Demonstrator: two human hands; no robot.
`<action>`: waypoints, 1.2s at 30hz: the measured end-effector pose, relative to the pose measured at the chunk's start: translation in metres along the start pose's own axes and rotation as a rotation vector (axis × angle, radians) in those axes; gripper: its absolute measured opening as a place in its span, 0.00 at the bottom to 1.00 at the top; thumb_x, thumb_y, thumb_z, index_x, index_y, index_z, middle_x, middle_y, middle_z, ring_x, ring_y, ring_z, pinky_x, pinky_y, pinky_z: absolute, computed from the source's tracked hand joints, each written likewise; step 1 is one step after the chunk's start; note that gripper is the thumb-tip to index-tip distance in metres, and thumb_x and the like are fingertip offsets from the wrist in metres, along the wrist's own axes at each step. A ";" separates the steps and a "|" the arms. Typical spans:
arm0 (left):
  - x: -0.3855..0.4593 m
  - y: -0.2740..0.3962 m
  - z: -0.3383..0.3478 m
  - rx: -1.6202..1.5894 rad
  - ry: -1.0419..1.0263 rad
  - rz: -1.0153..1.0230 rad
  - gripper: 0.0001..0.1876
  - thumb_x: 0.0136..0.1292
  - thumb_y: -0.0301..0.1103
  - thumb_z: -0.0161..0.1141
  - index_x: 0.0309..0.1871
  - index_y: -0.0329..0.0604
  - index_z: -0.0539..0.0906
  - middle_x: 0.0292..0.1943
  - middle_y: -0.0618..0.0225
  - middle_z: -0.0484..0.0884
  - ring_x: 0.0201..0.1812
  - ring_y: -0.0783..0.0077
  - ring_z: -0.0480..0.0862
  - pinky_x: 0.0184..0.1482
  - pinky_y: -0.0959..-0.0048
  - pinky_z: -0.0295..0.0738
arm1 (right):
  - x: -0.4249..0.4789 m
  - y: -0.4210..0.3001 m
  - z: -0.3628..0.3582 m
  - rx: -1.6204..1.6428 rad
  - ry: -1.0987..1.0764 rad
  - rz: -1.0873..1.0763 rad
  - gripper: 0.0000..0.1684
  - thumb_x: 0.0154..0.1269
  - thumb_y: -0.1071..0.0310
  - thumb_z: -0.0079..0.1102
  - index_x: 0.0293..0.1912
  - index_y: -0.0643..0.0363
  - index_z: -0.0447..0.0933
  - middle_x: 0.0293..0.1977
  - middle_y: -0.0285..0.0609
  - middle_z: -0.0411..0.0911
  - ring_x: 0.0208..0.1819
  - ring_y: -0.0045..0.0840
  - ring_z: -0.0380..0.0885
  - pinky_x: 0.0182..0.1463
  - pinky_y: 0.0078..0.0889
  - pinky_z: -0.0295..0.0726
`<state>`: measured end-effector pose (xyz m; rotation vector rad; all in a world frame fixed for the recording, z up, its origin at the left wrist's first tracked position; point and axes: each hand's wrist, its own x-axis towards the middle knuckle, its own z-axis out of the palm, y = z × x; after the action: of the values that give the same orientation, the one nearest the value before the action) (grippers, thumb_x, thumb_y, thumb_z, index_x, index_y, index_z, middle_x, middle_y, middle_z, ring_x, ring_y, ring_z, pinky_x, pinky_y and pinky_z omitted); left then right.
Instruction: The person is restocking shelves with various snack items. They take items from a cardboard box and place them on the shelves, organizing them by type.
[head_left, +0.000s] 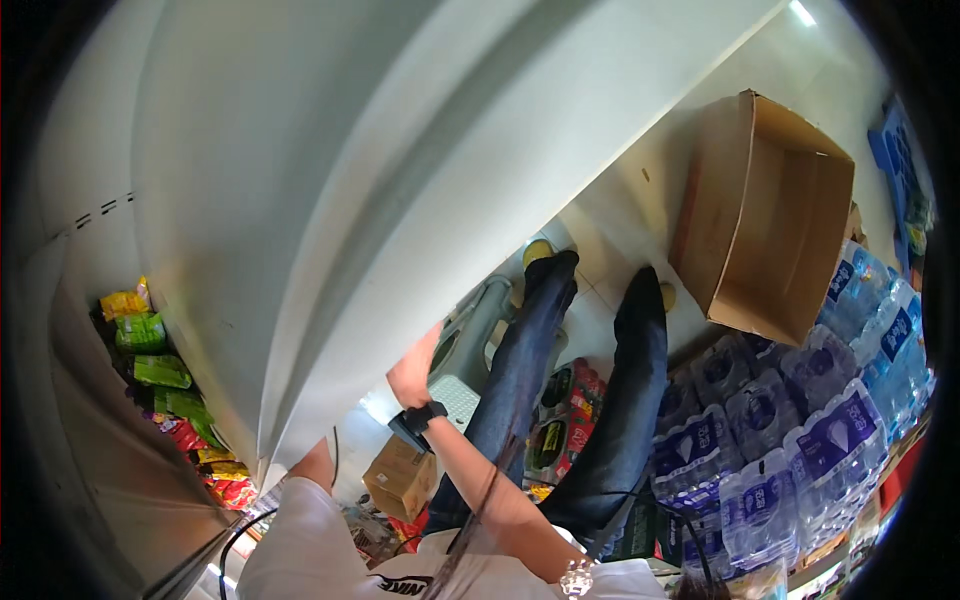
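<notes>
A large white panel (360, 150) slants across the view in front of me. My right hand (412, 367), below which a black watch (418, 426) is strapped to the wrist, reaches to the panel's lower edge. The panel covers its fingers, so what it touches or holds cannot be seen. My left forearm passes behind the same panel near the bottom, and the left hand is out of view. Bright snack packets (161, 371) in green, yellow and red lie in a row at the far left, beyond the panel.
A grey plastic step stool (455, 397) stands beside my legs, near a closed cardboard box (401, 478). At the right are an open cardboard box (787, 225) and stacked packs of bottled water (757, 420). Red-wrapped packs (585, 397) sit between my legs. A blue plastic crate (896, 165) is at the far right.
</notes>
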<state>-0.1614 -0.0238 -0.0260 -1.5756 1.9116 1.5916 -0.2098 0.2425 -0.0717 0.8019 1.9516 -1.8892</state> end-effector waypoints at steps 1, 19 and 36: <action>-0.003 -0.002 -0.003 -0.003 0.001 -0.008 0.27 0.67 0.39 0.59 0.66 0.36 0.69 0.64 0.58 0.72 0.64 0.62 0.72 0.66 0.65 0.65 | -0.001 -0.001 -0.004 0.055 0.065 0.022 0.40 0.54 0.59 0.74 0.56 0.72 0.62 0.49 0.60 0.65 0.53 0.51 0.66 0.59 0.47 0.67; -0.024 -0.004 -0.016 -0.046 -0.069 -0.074 0.26 0.71 0.45 0.53 0.66 0.39 0.70 0.64 0.62 0.74 0.64 0.64 0.72 0.66 0.64 0.67 | 0.014 0.028 0.007 -0.140 -0.323 -0.199 0.41 0.49 0.57 0.74 0.60 0.64 0.69 0.59 0.60 0.65 0.60 0.52 0.66 0.63 0.46 0.70; -0.089 -0.043 0.025 -0.234 -0.257 -0.104 0.27 0.74 0.50 0.48 0.67 0.41 0.71 0.64 0.66 0.75 0.64 0.65 0.73 0.65 0.63 0.68 | -0.006 0.000 -0.093 0.584 -0.586 0.179 0.27 0.59 0.59 0.73 0.49 0.61 0.70 0.37 0.38 0.78 0.40 0.18 0.77 0.43 0.25 0.79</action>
<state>-0.1014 0.0543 0.0007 -1.4403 1.5344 1.9223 -0.1900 0.3328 -0.0603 0.4498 0.9649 -2.2690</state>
